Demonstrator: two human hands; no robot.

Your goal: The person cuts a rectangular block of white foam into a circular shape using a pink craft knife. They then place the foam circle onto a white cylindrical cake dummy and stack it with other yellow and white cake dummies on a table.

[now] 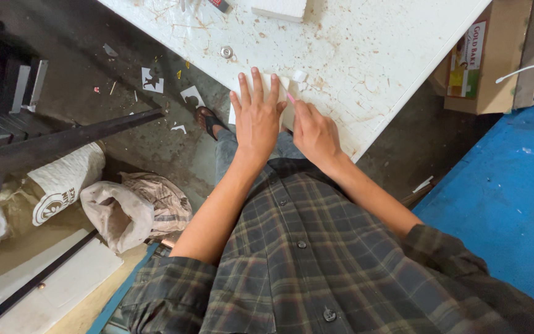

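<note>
Foam sheet (282,86) at table (366,55) edge, twelve o'clock from body. Left hand (256,117) flat on it, fingers spread. Right hand (315,133) pinched round pink cutter (290,98). Risk: blade slipping toward left fingers, just beside.

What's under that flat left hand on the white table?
A thin white sheet lies under the left hand, its edges showing past the fingers at the table edge. The right hand holds a pink-tipped tool against it. The part beneath the palm is hidden.
</note>
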